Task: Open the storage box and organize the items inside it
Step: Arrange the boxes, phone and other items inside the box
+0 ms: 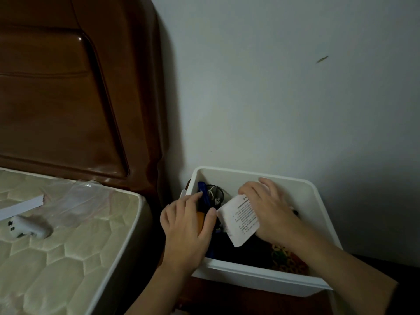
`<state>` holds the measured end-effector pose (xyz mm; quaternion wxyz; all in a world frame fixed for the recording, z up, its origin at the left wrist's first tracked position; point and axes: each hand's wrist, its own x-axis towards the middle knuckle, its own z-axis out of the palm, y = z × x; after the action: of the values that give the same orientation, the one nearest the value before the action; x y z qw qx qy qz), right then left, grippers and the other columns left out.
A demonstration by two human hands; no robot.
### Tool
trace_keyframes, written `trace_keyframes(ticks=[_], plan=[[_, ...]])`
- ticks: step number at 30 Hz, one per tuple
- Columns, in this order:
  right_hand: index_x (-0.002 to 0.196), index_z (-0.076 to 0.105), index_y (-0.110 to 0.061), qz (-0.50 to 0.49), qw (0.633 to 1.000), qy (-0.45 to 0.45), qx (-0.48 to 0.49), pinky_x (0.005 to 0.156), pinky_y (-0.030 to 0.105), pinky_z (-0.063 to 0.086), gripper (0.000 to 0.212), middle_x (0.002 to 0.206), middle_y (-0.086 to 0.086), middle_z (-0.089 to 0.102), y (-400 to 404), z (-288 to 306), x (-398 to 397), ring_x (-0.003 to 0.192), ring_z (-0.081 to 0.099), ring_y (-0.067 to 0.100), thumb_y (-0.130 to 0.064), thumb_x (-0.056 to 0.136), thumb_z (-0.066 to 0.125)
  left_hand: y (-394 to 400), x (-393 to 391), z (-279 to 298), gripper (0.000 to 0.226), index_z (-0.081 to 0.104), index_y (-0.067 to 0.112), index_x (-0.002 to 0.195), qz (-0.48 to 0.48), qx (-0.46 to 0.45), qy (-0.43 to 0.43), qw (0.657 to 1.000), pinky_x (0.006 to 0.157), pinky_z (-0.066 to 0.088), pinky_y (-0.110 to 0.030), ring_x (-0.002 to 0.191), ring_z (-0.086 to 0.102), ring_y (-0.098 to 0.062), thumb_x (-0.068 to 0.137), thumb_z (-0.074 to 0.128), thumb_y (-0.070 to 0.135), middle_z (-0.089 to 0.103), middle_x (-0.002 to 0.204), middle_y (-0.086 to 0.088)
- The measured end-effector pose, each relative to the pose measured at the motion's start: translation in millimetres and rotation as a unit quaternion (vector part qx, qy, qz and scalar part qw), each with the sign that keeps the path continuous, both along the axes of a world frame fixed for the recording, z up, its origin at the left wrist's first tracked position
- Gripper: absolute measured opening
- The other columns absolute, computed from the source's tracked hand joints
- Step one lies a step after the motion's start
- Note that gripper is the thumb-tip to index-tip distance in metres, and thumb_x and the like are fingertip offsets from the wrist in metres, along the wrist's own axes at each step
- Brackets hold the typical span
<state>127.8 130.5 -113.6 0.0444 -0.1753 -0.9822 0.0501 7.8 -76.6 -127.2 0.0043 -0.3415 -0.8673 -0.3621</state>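
Fingers [195, 198] of my left hand [185, 226] curl over an orange item [201, 221] at the box's left wall, thumb [210, 218] on its right side, so that hand is clamped on it. Going from the far left of my view: a mattress [68, 258] with a quilted cream top carries a white strip [21, 206], a white controller [28, 227] with dark buttons, and a clear plastic bag [75, 196] lying crumpled toward the headboard [68, 87], which is dark brown wood against a pale wall [272, 87]. Just right of the mattress sits the box [250, 272], white, lid off, pushed near the wall on a dark table [227, 296]. Inside at the left I see a blue item [204, 193] standing against the wall, and beside it a black cable coil [216, 194] with something white in it. In the middle a leaflet [239, 218], white with small printed text, is tilted with one corner down among dark contents I cannot make out. My right hand [270, 210] lies on the leaflet's right half, fingers bent over its upper edge and holding it. At the box's near right corner lies a yellow and green patterned thing [286, 258], partly hidden under my right forearm.
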Motion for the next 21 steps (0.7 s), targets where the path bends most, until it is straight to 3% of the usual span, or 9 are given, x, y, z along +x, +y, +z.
trace_keyframes(ticks=[2, 3, 5, 7, 9, 10, 14, 17, 21], plan=[[0.145, 0.030, -0.041, 0.017, 0.999, 0.045, 0.013, 0.112, 0.058, 0.044, 0.083, 0.151, -0.016, 0.031, -8, 8, -4, 0.150, 0.020, 0.028, -0.035, 0.077, 0.078, 4, 1, 8, 0.058, 0.042, 0.047, 0.141, -0.042, 0.033, -0.075, 0.996, 0.119, 0.019, -0.029, 0.123, 0.046, 0.008, 0.092, 0.041, 0.077, 0.061, 0.121, 0.029], [0.145, 0.033, -0.039, 0.035, 0.997, 0.071, 0.024, 0.114, 0.054, 0.043, 0.079, 0.151, -0.016, 0.033, -13, 14, -8, 0.148, 0.024, 0.028, -0.037, 0.079, 0.076, 7, 2, 14, 0.053, 0.046, 0.049, 0.136, -0.064, 0.068, -0.139, 0.986, 0.115, 0.031, -0.026, 0.113, 0.055, 0.011, 0.090, 0.053, 0.075, 0.067, 0.111, 0.029], [0.146, 0.038, -0.033, 0.082, 0.988, 0.126, 0.029, 0.115, 0.048, 0.042, 0.075, 0.152, -0.012, 0.037, -22, 24, -14, 0.143, 0.031, 0.028, -0.034, 0.080, 0.073, 11, 2, 22, 0.036, 0.061, 0.044, 0.123, -0.100, 0.129, -0.229, 0.960, 0.089, 0.059, -0.025, 0.100, 0.069, 0.005, 0.091, 0.073, 0.055, 0.072, 0.105, 0.027], [0.152, 0.037, -0.030, 0.098, 0.980, 0.173, 0.010, 0.121, 0.043, 0.036, 0.079, 0.159, -0.006, 0.034, -30, 30, -20, 0.144, 0.032, 0.027, -0.023, 0.080, 0.071, 10, 1, 27, 0.018, 0.069, 0.038, 0.110, -0.080, 0.177, -0.207, 0.959, 0.068, 0.061, -0.023, 0.088, 0.073, -0.001, 0.094, 0.076, 0.041, 0.075, 0.097, 0.021], [0.157, 0.028, -0.030, 0.041, 0.980, 0.195, -0.026, 0.123, 0.035, 0.028, 0.094, 0.163, -0.003, 0.027, -31, 31, -23, 0.147, 0.029, 0.023, -0.018, 0.079, 0.078, 4, -4, 29, 0.012, 0.068, 0.037, 0.105, -0.001, 0.236, -0.178, 0.955, 0.060, 0.058, -0.020, 0.081, 0.072, -0.001, 0.096, 0.074, 0.040, 0.074, 0.092, 0.016], [0.157, 0.029, -0.031, 0.011, 0.981, 0.186, -0.051, 0.121, 0.032, 0.030, 0.093, 0.159, -0.004, 0.030, -29, 28, -23, 0.144, 0.033, 0.020, -0.018, 0.080, 0.081, 1, -7, 27, 0.013, 0.065, 0.037, 0.106, 0.042, 0.261, -0.176, 0.948, 0.059, 0.057, -0.018, 0.083, 0.071, 0.001, 0.097, 0.072, 0.042, 0.073, 0.093, 0.014], [0.132, 0.060, -0.037, 0.041, 0.981, 0.042, -0.185, 0.097, 0.029, 0.051, 0.041, 0.128, -0.019, 0.050, -28, 3, -23, 0.113, 0.058, 0.004, -0.024, 0.094, 0.072, -2, -8, 10, 0.024, 0.055, 0.027, 0.124, 0.099, 0.286, -0.200, 0.932, 0.066, 0.056, -0.009, 0.101, 0.068, -0.001, 0.103, 0.062, 0.039, 0.065, 0.113, 0.014], [0.139, 0.059, -0.037, 0.135, 0.970, -0.070, -0.192, 0.104, 0.029, 0.052, 0.049, 0.141, -0.022, 0.043, -44, -26, -30, 0.122, 0.054, 0.003, -0.027, 0.094, 0.072, 2, -6, -5, 0.025, 0.051, 0.027, 0.127, 0.104, 0.274, -0.191, 0.937, 0.070, 0.058, -0.011, 0.109, 0.066, -0.007, 0.106, 0.057, 0.036, 0.063, 0.119, 0.010], [0.154, 0.042, -0.041, 0.184, 0.967, -0.129, -0.122, 0.098, 0.040, 0.057, 0.071, 0.159, -0.013, 0.029, -59, -50, -58, 0.126, 0.054, 0.020, -0.016, 0.095, 0.071, 3, -9, -17, 0.028, 0.048, 0.026, 0.131, 0.116, 0.252, -0.158, 0.948, 0.082, 0.066, -0.033, 0.119, 0.063, -0.013, 0.107, 0.055, 0.039, 0.060, 0.125, 0.006]])
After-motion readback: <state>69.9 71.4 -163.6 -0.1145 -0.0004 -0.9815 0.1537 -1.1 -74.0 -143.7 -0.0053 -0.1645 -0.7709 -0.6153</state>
